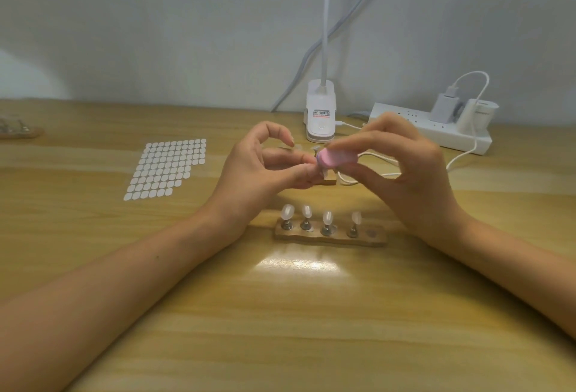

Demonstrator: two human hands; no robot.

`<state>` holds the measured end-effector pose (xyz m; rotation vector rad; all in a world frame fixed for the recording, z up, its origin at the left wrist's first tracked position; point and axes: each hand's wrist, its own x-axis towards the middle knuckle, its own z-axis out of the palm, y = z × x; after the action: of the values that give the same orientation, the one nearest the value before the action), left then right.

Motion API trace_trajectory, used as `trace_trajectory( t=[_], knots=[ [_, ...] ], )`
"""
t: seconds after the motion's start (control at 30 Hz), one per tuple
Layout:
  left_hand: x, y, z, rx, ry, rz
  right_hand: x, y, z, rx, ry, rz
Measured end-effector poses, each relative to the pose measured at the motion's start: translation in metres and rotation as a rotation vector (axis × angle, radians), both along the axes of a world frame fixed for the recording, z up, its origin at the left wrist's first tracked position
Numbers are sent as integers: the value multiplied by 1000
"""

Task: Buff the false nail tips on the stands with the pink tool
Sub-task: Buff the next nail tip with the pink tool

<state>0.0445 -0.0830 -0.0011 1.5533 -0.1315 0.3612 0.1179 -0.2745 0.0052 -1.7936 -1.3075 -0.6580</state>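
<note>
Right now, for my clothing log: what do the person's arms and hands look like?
The left forearm and right forearm are bare to the frame edge: no sleeves, gloves, watch or bracelet. The left hand and right hand show no rings.

Light wood-grain table (280,313). Up front sits a long wooden stand (330,237), with a second stand (327,181) behind it, half hidden. Sheet of white oval stickers (166,168) off left, lamp base (320,114) and white power strip (448,137) along the back, white cable (461,157) trailing beside them.
</note>
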Motion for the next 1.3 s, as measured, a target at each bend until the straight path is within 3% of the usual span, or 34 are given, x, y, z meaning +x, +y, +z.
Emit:
trace_trajectory(
  t=[0.33, 0.63, 0.8, 0.97, 1.3],
  knots=[
    [0, -1, -1, 26, -24, -13, -1, 2, -2, -24, -30, 12],
    [0, 0, -1, 13, -27, -39, 3, -1, -1, 60, 127, -37],
    [1, 0, -1, -18, 37, -17, -4, 4, -4, -8, 11, 36],
    [2, 2, -1, -33, 89, -105, 3, 1, -2, 18, 108, -11],
    [1, 0, -1, 25, 32, -146, 4, 2, -3, -9, 116, -2]
  ],
)
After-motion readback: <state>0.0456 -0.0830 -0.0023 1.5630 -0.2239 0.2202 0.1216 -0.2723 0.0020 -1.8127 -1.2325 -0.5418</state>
